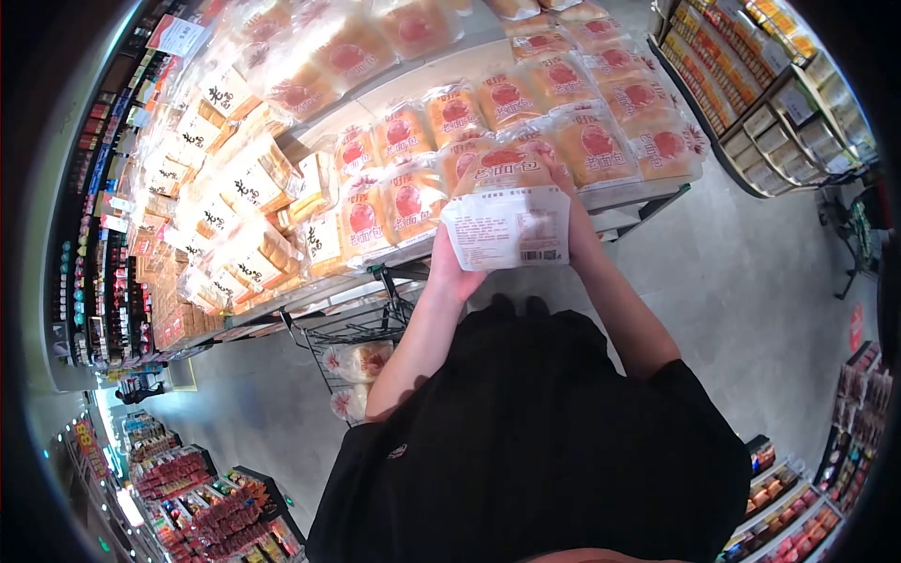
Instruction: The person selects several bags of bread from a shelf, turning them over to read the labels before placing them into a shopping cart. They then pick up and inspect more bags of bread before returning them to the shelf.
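I hold a plastic-wrapped bread pack [507, 230] in front of me, its white printed label with a barcode facing up. My left hand [457, 267] is closed around its left side, the thumb partly under the wrapper. My right hand [575, 225] grips the right side, its fingers mostly hidden behind the pack. Just beyond it, rows of similar bread packs [455, 114] with red round prints lie on the display shelf. Below my left forearm, a black wire basket [324, 371] contains bread packs [364, 359].
Sliced-bread packs [253, 188] with black lettering are heaped on the left of the display. A shelf of jars and cans [798, 117] stands at right. Grey floor [713, 281] runs between the shelves. Snack racks [206, 497] stand at lower left.
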A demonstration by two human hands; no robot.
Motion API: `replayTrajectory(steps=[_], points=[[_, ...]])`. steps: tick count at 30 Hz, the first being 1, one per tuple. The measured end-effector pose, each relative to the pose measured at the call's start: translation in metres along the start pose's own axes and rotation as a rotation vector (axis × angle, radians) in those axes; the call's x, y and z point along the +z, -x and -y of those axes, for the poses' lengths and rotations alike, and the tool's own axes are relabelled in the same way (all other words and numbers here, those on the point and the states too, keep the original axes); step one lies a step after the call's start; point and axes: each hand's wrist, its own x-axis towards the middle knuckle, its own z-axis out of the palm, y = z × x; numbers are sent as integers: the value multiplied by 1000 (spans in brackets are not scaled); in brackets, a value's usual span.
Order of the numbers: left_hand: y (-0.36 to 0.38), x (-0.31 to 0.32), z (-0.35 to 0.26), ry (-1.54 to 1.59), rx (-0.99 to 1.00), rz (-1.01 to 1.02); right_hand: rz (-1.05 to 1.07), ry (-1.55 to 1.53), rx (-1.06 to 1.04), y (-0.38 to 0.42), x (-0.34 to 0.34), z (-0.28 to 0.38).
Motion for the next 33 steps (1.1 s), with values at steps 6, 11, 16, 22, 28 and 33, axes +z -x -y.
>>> replayTrajectory(steps=[6, 11, 16, 22, 28, 33], points=[[-11, 15, -22, -81, -27, -38, 8, -145, 161, -26, 9, 8], [-36, 25, -45, -103, -75, -95, -24, -150, 77, -57, 14, 10], [-69, 27, -76, -147, -91, -58, 75, -149, 16, -88, 26, 20], [-105, 1, -104, -91, -146, 162, -11, -134, 84, -122, 40, 23], [-131, -10, -115, 77, -180, 172, -89, -79, 125, -141, 47, 25], [-142, 1, -109, 84, -129, 173, 26, -119, 89, -157, 32, 30]])
